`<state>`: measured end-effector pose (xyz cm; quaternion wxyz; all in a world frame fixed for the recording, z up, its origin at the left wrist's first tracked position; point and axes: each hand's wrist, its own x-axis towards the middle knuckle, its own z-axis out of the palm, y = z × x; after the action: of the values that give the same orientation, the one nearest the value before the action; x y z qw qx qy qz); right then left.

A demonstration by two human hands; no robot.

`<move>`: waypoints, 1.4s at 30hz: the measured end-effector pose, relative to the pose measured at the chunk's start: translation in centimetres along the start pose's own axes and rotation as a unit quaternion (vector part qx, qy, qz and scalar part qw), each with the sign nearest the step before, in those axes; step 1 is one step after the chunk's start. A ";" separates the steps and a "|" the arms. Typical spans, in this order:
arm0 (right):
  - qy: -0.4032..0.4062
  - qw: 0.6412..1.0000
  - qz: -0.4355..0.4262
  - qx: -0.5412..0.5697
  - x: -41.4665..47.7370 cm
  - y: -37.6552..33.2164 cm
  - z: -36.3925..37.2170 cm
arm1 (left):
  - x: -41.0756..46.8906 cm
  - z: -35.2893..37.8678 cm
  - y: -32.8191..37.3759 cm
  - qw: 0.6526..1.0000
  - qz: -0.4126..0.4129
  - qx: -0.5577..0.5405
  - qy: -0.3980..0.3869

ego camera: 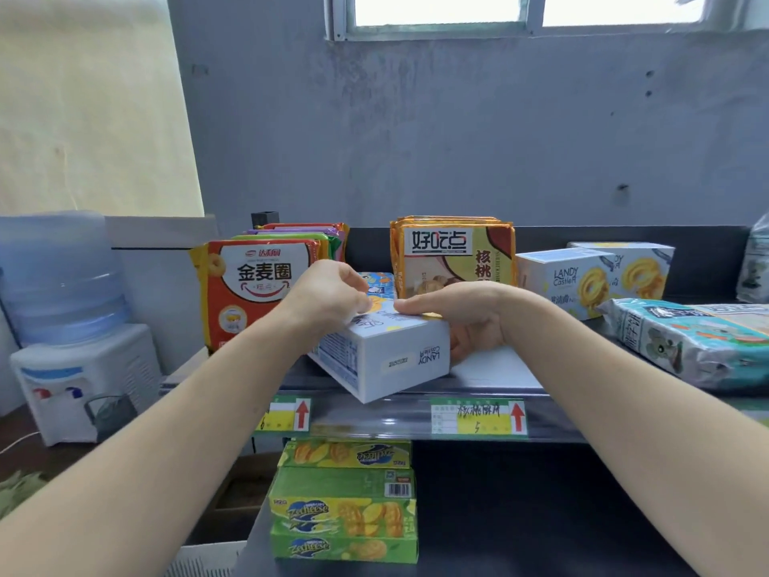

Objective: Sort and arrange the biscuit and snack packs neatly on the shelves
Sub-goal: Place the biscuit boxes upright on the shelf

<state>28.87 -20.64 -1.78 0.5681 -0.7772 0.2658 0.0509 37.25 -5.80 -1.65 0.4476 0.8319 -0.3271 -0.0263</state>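
Green Zcheese boxes [343, 516] below; both hands' grip on white Landy box [385, 354].

Grey plaster wall [457, 131], scuffed; window [528, 12] at its top, bright daylight. Cream curtain [87, 102] left of wall. Water dispenser [79, 326] below curtain, on dark floor [25, 435].

Top shelf [478, 387], mid-frame

Red-orange packs [254, 285] left, walnut packs [453, 256] centre, Landy boxes [582, 276] right, teal pack [690, 339] far right.
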 end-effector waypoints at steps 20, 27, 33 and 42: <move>0.052 0.978 -0.193 0.059 -4.8 2.2 -2.9 | -1.7 1.0 2.0 0.988 -0.025 -0.153 -0.007; 0.130 0.947 -0.291 -0.048 -11.6 3.9 -10.5 | -4.3 6.0 9.8 0.969 0.038 -0.222 -0.104; 0.189 0.916 -0.309 -0.170 -16.4 5.7 -17.4 | -5.2 12.1 15.3 0.949 0.055 -0.290 -0.106; 0.303 0.907 -0.287 -0.060 -13.9 10.2 -24.7 | -4.2 18.1 18.5 0.915 -0.019 -0.402 0.012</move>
<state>6.69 -40.35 3.41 0.4026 -0.8304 0.1868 -0.3367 18.24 -23.75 0.58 0.7473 0.5882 -0.2680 -0.1543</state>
